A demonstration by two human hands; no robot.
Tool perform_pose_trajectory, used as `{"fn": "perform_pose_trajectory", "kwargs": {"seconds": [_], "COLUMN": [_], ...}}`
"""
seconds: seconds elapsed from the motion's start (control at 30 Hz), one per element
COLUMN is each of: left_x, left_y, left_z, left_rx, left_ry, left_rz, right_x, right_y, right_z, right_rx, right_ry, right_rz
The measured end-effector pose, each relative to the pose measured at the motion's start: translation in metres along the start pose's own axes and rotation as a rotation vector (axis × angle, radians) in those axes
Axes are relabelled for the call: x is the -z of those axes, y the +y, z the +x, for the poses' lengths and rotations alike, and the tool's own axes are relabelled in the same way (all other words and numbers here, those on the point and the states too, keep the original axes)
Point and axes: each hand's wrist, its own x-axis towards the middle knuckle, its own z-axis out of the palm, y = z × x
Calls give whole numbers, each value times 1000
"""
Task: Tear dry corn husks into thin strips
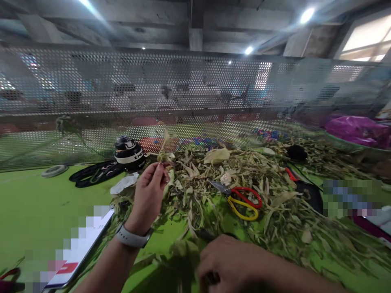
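Note:
My left hand (pixel 148 197), with a grey-strapped watch (pixel 132 237) on its wrist, is raised and closed in a pinch. Between thumb and fingers is a dried plant piece (pixel 165 148), its pale yellow leaf pointing up. Low in front, my right hand (pixel 230 262) is slightly blurred with its fingers curled. A dark shape shows just beyond its knuckles, and what the fingers hold, if anything, is hidden. Scissors (pixel 241 200) with one red and one yellow handle lie partly open on a spread of dried leaves and stalks (pixel 195 171).
A perforated metal screen (pixel 183 93) stands behind the green tabletop (pixel 27 203). On the left are a black-and-white capped container (pixel 129 154), a black strap-like item (pixel 91 173), white tissue (pixel 124 184) and a tablet-like screen (pixel 88 240). Right stands a basin with purple plastic (pixel 359 129).

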Motion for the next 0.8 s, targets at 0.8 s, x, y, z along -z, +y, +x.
{"fn": "perform_pose_trajectory", "kwargs": {"seconds": [0.8], "left_x": [-13], "left_y": [-43], "left_z": [-33], "left_rx": [-218], "left_ry": [-624], "left_rz": [1130], "right_x": [32], "right_y": [14], "right_z": [-1], "right_rx": [-298], "right_ry": [631], "right_rz": [-523]}}
